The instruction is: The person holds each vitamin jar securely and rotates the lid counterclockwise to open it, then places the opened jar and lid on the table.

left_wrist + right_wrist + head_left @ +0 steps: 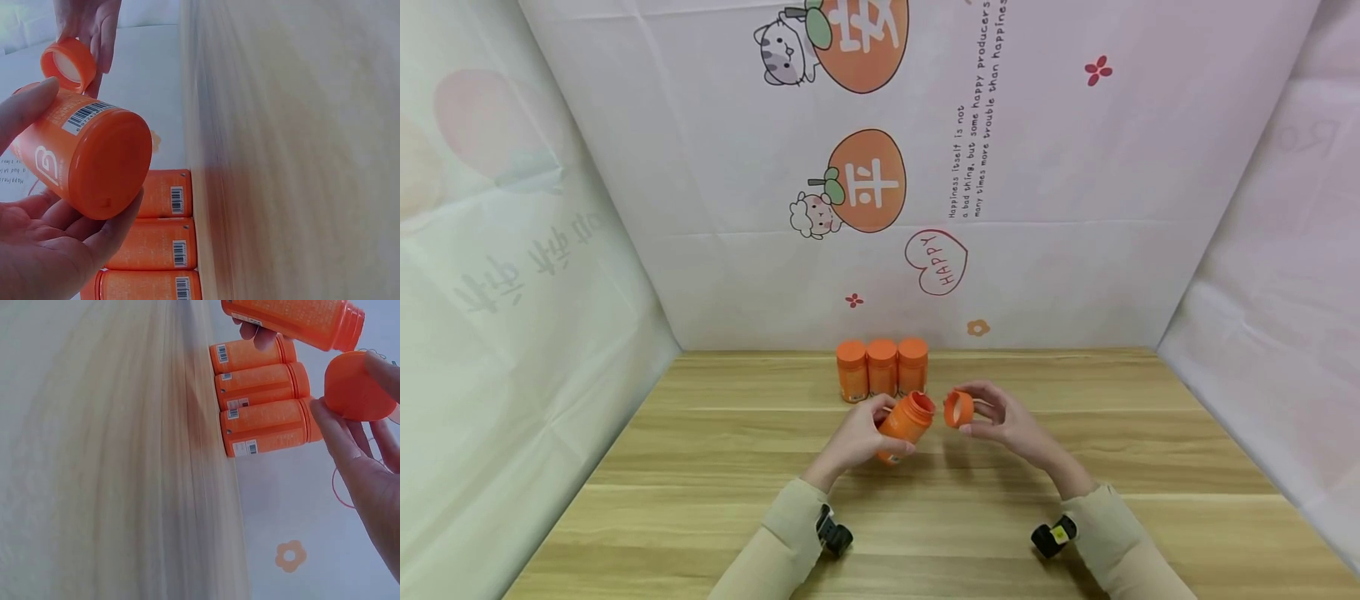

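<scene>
My left hand grips an orange plastic bottle, thumb on one side and fingers on the other. The bottle tilts to the right, its threaded mouth uncovered; in the left wrist view its base and a barcode face the camera. Just right of the mouth, my right hand pinches an orange screw cap between thumb and fingers. A gap separates cap and bottle. The cap's pale inner side shows in the head view, while its smooth outer top faces the right wrist camera.
Three capped orange bottles stand side by side at the back of the wooden table, just beyond the left hand. Behind them rises a white printed backdrop. White sheets hang along both sides.
</scene>
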`<state>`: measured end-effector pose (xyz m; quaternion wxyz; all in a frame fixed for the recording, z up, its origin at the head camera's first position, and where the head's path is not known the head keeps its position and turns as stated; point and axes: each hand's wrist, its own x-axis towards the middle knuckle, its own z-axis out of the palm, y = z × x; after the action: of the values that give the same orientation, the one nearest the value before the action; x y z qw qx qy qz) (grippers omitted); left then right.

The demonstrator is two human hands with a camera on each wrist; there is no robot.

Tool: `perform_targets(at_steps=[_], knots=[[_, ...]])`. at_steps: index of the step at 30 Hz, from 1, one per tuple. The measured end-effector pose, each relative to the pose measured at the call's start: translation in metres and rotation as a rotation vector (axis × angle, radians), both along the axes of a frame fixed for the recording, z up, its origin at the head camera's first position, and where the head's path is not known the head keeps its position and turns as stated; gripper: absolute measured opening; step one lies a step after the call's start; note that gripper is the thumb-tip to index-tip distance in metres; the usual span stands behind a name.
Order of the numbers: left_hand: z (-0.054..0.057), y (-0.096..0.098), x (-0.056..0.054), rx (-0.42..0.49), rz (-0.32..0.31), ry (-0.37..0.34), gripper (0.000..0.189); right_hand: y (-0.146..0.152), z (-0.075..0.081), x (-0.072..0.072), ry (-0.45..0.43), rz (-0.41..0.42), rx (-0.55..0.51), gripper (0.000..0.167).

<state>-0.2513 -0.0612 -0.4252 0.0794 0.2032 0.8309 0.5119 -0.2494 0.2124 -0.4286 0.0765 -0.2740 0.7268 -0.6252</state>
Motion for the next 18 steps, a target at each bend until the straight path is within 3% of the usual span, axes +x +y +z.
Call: perform_targets(at_steps=[12, 18], knots=[[-0.004, -0.007, -0.006, -0.008, 0.036, 0.013, 0.048, 0.004, -0.001, -0.001, 0.003, -0.087, 0.117, 0.057], [-0.005, -0.011, -0.006, 0.001, 0.049, 0.018, 0.049, 0.008, -0.006, -0.003, 0.037, -0.103, 0.113, 0.054]])
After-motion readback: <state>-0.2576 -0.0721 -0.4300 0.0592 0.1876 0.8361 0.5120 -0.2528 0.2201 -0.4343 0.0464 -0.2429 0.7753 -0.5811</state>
